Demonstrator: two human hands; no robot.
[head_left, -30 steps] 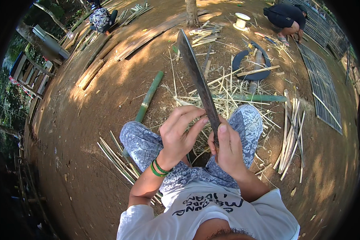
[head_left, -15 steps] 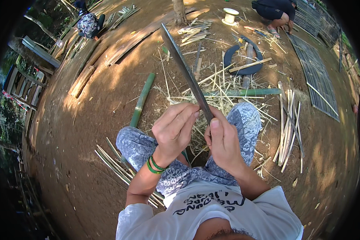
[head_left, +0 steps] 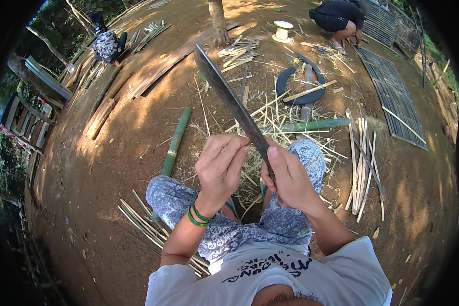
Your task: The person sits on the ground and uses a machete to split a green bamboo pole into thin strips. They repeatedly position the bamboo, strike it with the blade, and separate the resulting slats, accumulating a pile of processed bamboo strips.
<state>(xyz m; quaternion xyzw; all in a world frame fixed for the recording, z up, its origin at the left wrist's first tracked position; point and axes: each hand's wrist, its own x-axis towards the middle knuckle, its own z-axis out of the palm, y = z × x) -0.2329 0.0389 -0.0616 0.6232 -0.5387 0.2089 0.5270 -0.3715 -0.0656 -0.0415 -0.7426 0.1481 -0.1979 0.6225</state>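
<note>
A long dark machete (head_left: 228,94) slants up and to the left in front of me, its tip pointing away. My right hand (head_left: 292,178) is closed around its lower end, thumb lying along the metal. Beside the blade's left edge, my left hand (head_left: 218,164) is pinched shut, fingertips touching or nearly touching the blade. Whatever sits between those fingertips is too small to make out. Below both hands, pale shavings and thin strips (head_left: 270,115) litter the ground between my knees.
Green bamboo lengths (head_left: 177,140) lie ahead of my knees. Split strips rest at right (head_left: 363,168) and left (head_left: 143,219). Beyond are a black ring-shaped object (head_left: 285,84), a cream spool (head_left: 282,31) and a slatted bamboo panel (head_left: 392,94). Two people crouch farther off.
The machete's tip has swung slightly left and lower, and more of the blade's flat side shows. My left hand keeps its pinch by the blade. The whole view has shifted a little.
</note>
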